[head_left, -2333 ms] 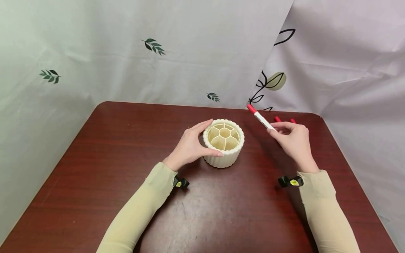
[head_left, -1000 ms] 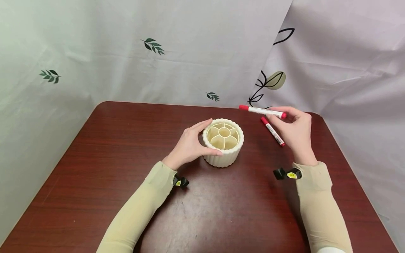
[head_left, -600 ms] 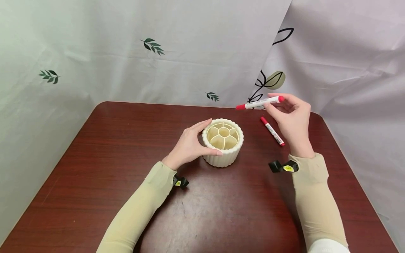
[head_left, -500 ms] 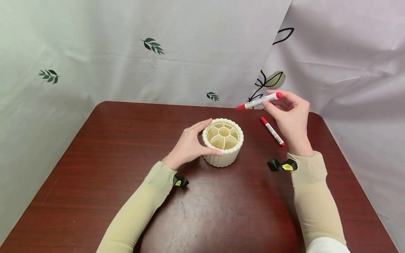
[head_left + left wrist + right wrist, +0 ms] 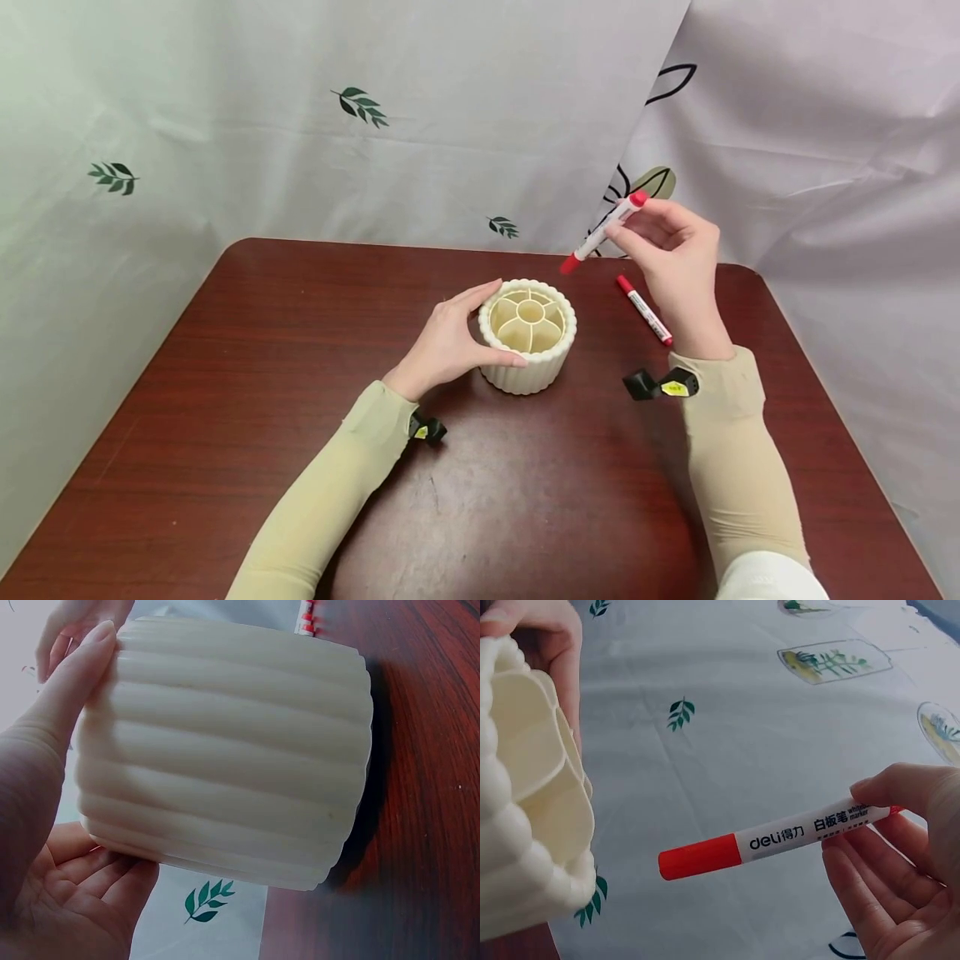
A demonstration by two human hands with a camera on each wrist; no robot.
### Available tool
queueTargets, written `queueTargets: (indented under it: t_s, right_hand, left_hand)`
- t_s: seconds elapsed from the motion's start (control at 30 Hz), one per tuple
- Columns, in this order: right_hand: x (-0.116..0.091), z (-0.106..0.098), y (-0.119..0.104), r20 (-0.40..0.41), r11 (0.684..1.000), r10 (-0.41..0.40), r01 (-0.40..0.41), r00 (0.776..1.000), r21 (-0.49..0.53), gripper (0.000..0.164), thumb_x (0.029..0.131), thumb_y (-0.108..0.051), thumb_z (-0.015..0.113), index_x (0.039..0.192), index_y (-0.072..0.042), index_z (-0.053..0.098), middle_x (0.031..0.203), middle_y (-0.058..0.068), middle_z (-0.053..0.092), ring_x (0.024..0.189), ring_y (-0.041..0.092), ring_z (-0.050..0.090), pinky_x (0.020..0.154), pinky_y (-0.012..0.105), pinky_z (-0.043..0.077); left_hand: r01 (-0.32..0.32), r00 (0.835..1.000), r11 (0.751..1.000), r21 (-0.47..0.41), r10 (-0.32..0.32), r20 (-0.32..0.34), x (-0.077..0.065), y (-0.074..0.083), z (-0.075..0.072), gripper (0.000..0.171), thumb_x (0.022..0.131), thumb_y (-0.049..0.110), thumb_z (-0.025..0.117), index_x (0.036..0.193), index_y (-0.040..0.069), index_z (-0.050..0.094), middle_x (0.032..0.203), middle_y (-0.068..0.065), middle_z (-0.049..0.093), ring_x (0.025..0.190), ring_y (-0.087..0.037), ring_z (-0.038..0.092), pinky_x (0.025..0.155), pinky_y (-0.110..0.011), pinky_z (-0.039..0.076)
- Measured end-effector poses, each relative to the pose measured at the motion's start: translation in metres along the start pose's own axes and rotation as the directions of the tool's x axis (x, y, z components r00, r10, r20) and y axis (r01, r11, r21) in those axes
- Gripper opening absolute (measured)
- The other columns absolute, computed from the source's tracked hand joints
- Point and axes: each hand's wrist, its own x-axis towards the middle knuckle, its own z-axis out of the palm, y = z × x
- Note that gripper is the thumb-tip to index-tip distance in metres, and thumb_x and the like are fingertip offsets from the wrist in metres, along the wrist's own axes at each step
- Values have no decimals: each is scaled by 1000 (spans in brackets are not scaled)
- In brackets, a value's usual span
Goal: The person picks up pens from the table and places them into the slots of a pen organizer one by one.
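A round cream pen holder (image 5: pixel 525 375) with a scalloped rim and several inner compartments stands upright on the table. My left hand (image 5: pixel 450 337) grips its left side, thumb across the front and fingers round the back. In the left wrist view the ribbed wall of the pen holder (image 5: pixel 225 750) fills most of the picture. My right hand (image 5: pixel 678 267) pinches a white whiteboard marker (image 5: pixel 600 232) with red ends, in the air to the right of and above the holder. The marker (image 5: pixel 780 842) slants, its red cap pointing down and left toward the holder, apart from it.
A second red-and-white marker (image 5: pixel 645 310) lies on the dark red wooden table (image 5: pixel 315 350), right of the holder and below my right hand. A pale curtain (image 5: pixel 262 125) with leaf prints hangs behind the table's far edge.
My right hand has lifted the marker, moved left toward the holder and turned it, so that the cap now points down-left. My left hand and the holder have stayed in place.
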Motion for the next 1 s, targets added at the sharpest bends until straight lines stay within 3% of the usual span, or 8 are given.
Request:
queueTargets:
  t_s: [0.43,0.7,1.0]
  right_hand:
    - [-2,8,3,74,995,81,-85,994,51,27,79,7,84,104,1,77,89,10,74,77,20,70,72,28,59]
    - [-2,14,14,121,997,74,-74,990,0,26,81,5,83,105,-4,78,93,8,75,79,19,70,75,25,57]
    - [-7,18,30,156,980,161,-139,975,-139,25,81,-3,86,104,-9,78,94,5,75,80,17,71,75,25,55]
  left_hand:
    - [0,1000,1000,-16,0,2,0,-2,0,113,62,59,94,154,13,46,151,5,49,137,-9,44,113,-44,30]
    - [-5,1000,1000,-20,5,0,0,-1,0,113,61,56,95,154,12,47,151,3,50,137,-9,45,112,-39,35]
    - [-2,1000,1000,-28,2,2,1,-1,0,113,61,55,96,153,11,47,151,2,50,137,-9,45,111,-34,36]
